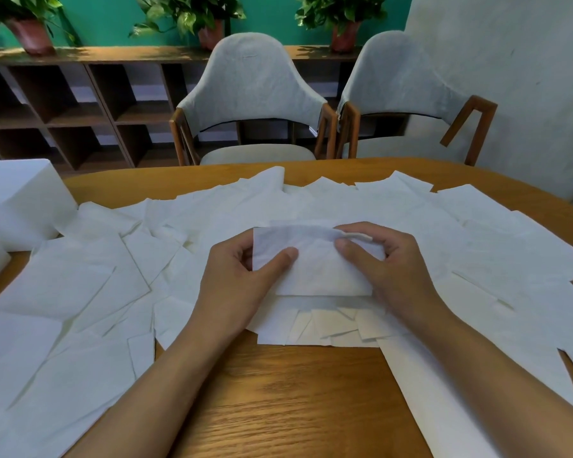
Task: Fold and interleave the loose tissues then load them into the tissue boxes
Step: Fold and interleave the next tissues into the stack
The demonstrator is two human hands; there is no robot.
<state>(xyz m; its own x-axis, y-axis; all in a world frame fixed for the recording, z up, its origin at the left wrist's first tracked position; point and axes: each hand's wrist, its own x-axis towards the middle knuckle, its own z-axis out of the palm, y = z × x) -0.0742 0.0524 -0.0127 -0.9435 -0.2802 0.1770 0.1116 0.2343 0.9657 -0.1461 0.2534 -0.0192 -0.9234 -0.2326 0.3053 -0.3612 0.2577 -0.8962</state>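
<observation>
The folded white paper tissue hides the ends of the fingers of the left hand. Far left of that tissue, a white rectangular block, box or stack unclear, runs off the picture's edge.

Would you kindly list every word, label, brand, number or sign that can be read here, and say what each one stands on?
No text can be read anywhere in this view.
The folded tissue held by the left hand and right hand is plain white.
The loose tissues, white box, plant pots and chairs show no print or label.
</observation>
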